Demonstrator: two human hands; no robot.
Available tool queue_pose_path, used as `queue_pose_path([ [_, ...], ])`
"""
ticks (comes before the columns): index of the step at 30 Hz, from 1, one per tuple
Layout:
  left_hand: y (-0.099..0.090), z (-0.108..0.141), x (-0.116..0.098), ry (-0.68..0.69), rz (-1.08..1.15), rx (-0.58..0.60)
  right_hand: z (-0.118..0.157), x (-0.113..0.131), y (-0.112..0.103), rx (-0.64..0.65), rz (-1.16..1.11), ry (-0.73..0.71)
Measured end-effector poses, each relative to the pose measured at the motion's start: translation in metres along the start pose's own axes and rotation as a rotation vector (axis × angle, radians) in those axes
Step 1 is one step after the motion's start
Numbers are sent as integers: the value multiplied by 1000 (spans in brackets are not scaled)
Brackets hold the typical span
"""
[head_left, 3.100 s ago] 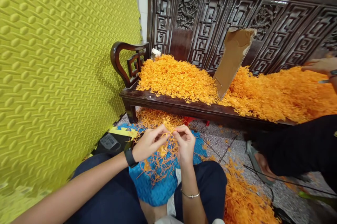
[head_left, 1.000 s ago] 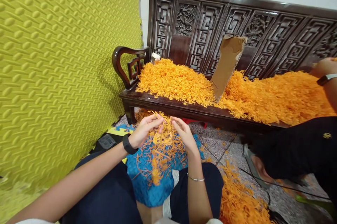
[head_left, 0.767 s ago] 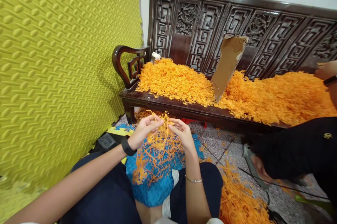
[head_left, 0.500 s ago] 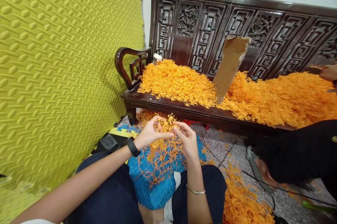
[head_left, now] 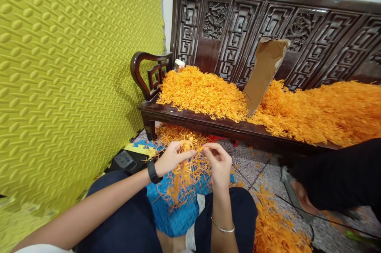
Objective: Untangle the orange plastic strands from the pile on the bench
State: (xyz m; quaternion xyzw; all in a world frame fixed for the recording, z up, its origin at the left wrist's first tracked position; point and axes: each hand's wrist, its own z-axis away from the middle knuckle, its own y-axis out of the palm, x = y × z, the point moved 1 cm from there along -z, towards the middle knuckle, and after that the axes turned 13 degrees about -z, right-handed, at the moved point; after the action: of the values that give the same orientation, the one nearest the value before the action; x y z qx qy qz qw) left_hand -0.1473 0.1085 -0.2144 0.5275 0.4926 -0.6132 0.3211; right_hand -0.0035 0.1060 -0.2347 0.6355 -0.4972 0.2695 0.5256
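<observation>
My left hand is closed on a small cluster of spidery orange plastic pieces, thumb pointing right. Opposite it, my right hand pinches a thin orange strand at the cluster's right side with thumb and forefinger. A small gap separates the two sets of fingertips. Below both hands, a loose heap of orange plastic strands lies over a blue mat between my knees. Exactly how many pieces are held cannot be made out.
A dark carved wooden bench bears a large pile of orange pieces, parted by an upright cardboard piece. More orange strands lie on the floor at right, near another person's foot. A yellow textured mat stands at left.
My hands have moved slightly down, and my right hand has drawn a little to the right, away from my left. The other person's hand at the right edge has left the view.
</observation>
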Motion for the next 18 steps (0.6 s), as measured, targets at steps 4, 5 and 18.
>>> queue_pose_path([
  [4,4,2,-3,41,17,-13,5,-7,12,-150,-202,96],
  [5,5,2,-3,29,32,-19,7,-7,15,-189,-237,101],
  [18,14,2,-9,-65,-16,32,7,-7,15,-327,-283,70],
])
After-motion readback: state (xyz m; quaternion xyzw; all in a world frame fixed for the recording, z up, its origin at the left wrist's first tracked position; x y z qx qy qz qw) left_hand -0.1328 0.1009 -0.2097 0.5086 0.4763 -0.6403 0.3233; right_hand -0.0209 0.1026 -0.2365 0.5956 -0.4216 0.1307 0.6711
